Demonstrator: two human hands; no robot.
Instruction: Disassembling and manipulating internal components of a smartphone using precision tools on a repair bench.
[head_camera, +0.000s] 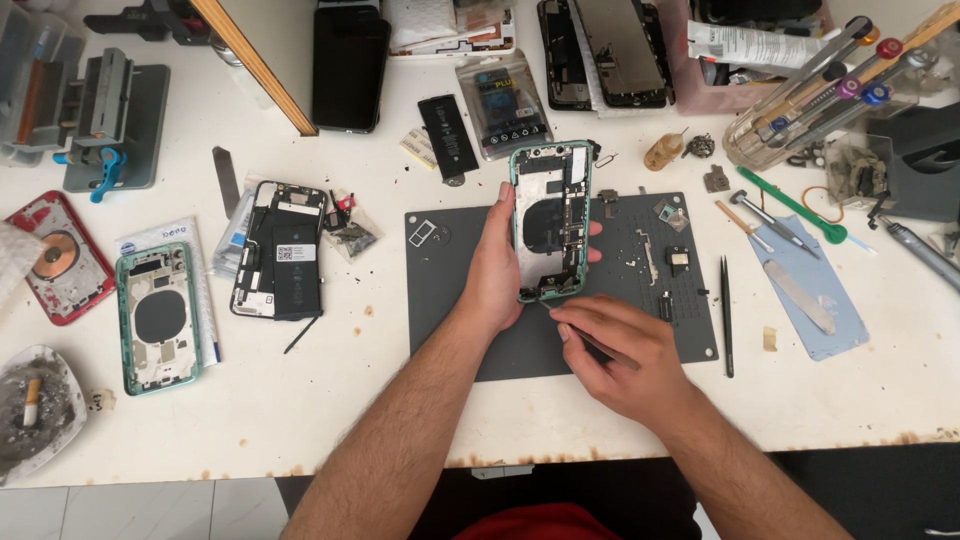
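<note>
Green phone housing (549, 222), opened, interior exposed: clamped upright in left hand (493, 268) above grey work mat (455, 275) on desk (300, 400). Right hand (615, 355), just below housing, fingers closed on thin dark tool (592, 345), tip at lower edge. Black tweezers (726, 315) right of that hand.

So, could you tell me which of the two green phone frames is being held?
The green frame over the grey mat, in the left hand; the other frame lies untouched at the table's left.

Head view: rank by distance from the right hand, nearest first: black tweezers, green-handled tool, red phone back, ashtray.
From the right hand:
1. Black tweezers, just to its right on the mat edge.
2. Green-handled tool, upper right.
3. Red phone back, far left.
4. Ashtray, far left corner, about level with the red back.
</note>
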